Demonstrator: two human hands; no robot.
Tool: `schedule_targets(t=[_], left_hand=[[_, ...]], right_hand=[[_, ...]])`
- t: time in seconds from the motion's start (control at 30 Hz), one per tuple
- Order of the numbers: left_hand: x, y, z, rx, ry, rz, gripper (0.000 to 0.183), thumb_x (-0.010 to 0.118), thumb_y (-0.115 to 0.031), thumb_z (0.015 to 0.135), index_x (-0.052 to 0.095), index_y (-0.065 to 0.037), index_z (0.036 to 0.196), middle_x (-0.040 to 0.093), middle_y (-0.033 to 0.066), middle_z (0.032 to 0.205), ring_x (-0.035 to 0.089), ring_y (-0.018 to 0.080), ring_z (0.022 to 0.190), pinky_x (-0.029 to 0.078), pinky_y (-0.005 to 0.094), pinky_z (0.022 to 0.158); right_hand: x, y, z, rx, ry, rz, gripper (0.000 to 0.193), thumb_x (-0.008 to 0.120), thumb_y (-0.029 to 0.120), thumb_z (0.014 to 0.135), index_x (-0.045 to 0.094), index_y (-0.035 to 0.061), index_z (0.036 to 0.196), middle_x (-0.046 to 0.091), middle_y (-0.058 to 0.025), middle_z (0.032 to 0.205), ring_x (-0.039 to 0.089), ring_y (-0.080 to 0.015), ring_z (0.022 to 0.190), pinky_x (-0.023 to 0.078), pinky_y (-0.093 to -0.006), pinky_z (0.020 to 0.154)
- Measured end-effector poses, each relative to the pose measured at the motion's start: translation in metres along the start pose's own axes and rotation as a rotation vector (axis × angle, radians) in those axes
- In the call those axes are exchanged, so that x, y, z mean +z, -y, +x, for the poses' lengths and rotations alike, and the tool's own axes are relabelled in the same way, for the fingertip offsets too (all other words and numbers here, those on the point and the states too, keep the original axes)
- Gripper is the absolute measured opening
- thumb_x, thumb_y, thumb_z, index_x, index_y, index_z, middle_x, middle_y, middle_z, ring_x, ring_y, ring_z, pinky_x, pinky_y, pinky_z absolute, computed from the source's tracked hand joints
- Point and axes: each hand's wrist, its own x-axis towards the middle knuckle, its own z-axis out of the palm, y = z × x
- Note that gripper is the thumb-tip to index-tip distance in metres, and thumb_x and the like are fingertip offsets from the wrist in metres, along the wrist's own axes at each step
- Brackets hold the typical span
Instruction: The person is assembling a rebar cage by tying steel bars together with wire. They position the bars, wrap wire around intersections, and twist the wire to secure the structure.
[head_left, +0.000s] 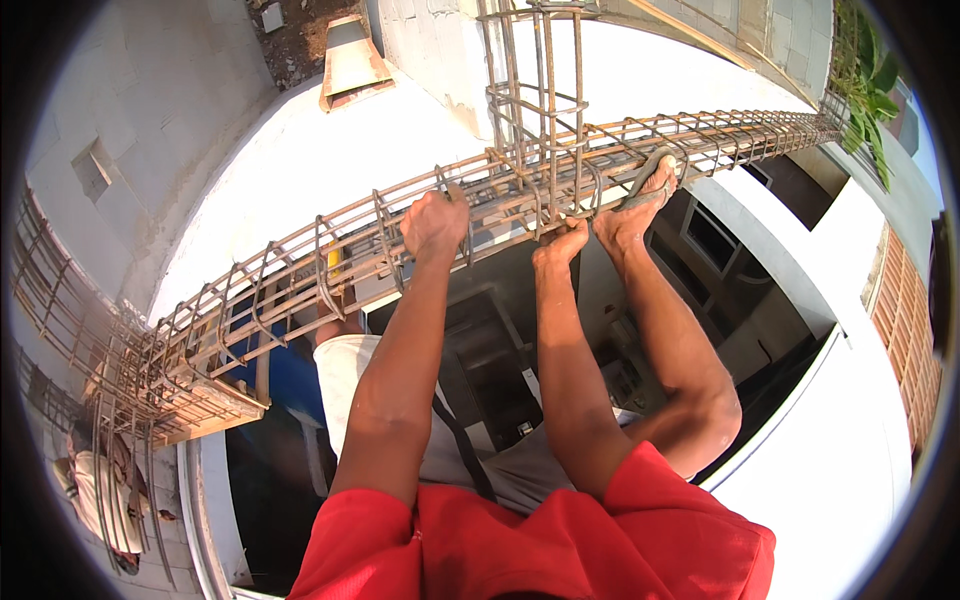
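Note:
A long rebar cage (290, 270) of rusty bars and square stirrups runs across in front of me, rising from lower left to upper right. My left hand (437, 222) is a closed fist at the cage's middle, gripping a stirrup there; its fingers are partly hidden. To its right, my right hand (562, 245) curls its fingers over the near long bar, just below an upright column cage (548, 100). My sandalled foot (648, 190) rests on the cage right beside that hand.
Below the cage is a deep, dark room opening (480, 340). White wall surfaces (790, 230) flank it. A wooden board (215, 420) lies under the cage's left end, where upright bars (120, 480) stick out. Another person (105, 490) is at lower left. Green leaves (872, 100) hang at upper right.

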Motion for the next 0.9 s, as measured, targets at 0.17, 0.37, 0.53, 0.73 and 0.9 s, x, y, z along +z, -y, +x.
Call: schedule_targets(t=[0.17,0.37,0.53,0.73,0.9], left_hand=[[0.002,-0.002,0.002,-0.009,-0.018,0.044,0.068,0.046,-0.057,0.108,0.081,0.000,0.120,0.078,0.0254,0.123,0.073,0.0406,0.122,0.054,0.0502,0.108],[0.006,-0.004,-0.001,-0.024,-0.066,0.048,0.069,0.046,-0.058,0.108,0.080,0.001,0.121,0.077,0.0280,0.124,0.073,0.0420,0.121,0.053,0.0511,0.109],[0.006,0.001,0.002,0.005,-0.038,0.038,0.069,0.046,-0.057,0.108,0.079,0.001,0.123,0.077,0.0302,0.120,0.072,0.0438,0.121,0.051,0.0527,0.110],[-0.008,0.022,-0.002,0.248,-0.148,-0.138,0.053,0.059,-0.048,0.106,0.074,0.003,0.105,0.075,0.0252,0.105,0.071,0.0436,0.104,0.052,0.0531,0.097],[-0.072,0.115,-0.017,0.544,-0.554,-0.339,0.035,0.074,-0.026,0.103,0.058,0.000,0.087,0.058,0.0152,0.089,0.059,0.0356,0.082,0.049,0.0513,0.082]], right_hand=[[0.025,-0.011,0.002,-0.163,-0.156,-0.019,0.049,0.058,0.047,0.098,0.062,0.0044,0.123,0.062,-0.0154,0.130,0.060,-0.0323,0.112,0.050,-0.0508,0.095],[0.029,-0.015,0.007,-0.274,-0.286,-0.481,0.068,0.031,0.054,0.114,0.067,-0.0010,0.132,0.068,-0.0244,0.133,0.066,-0.0417,0.117,0.050,-0.0548,0.102],[0.035,-0.010,-0.002,-0.299,-0.441,-0.828,0.073,0.021,0.048,0.116,0.072,-0.0037,0.128,0.071,-0.0292,0.136,0.064,-0.0466,0.130,0.046,-0.0584,0.113],[0.039,-0.013,-0.002,-0.407,-0.536,-0.997,0.069,0.030,0.045,0.116,0.078,-0.0039,0.115,0.079,-0.0254,0.115,0.074,-0.0489,0.108,0.058,-0.0583,0.099],[0.039,-0.017,0.014,-0.374,-0.677,-1.102,0.071,0.032,0.045,0.116,0.080,-0.0062,0.103,0.079,-0.0301,0.108,0.076,-0.0477,0.107,0.061,-0.0574,0.096]])
